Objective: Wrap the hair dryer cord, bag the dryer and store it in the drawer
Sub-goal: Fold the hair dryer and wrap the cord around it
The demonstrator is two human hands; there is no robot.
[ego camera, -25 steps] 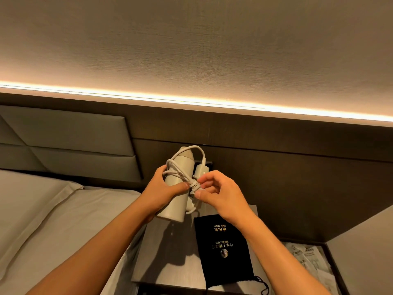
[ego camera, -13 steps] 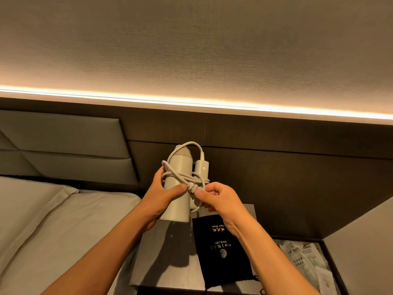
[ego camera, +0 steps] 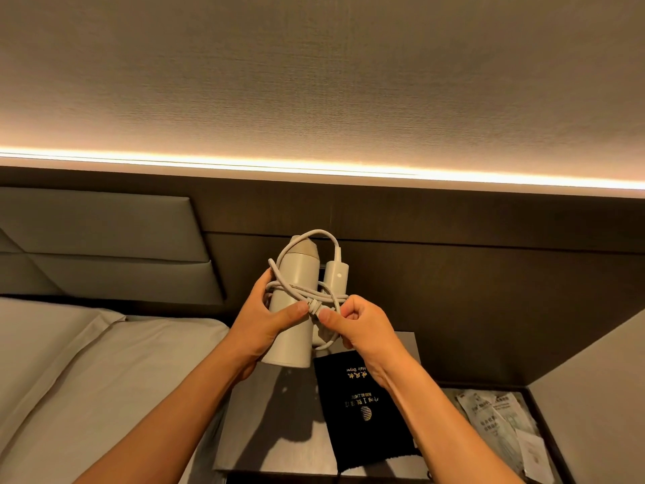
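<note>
A person holds a pale dryer up in front of a dark wall panel, above a small nightstand. The left hand is closed around the dryer's barrel, thumb pressed across the front onto the cord where the loops cross. The cord runs in several turns around the barrel, and one loop arcs over the top end down to the plug, which hangs just beside the barrel on the right. The right hand is curled shut, pinching the cord between thumb and forefinger right beside the left thumb, at what looks like a small knot or tuck. The step in hand appears to be securing the last turn of the wrap. To do it well, the left thumb should likely keep the crossed loops pinned while the right hand draws the strand snug, pulling along the barrel, not away from it, so the turns do not slide off the end. The plug is best left lying flat against the barrel, so it will not snag on the bag. The black bag, printed with pale lettering, lies flat on the nightstand directly below the hands. To the right, an open drawer holds paper packets.
</note>
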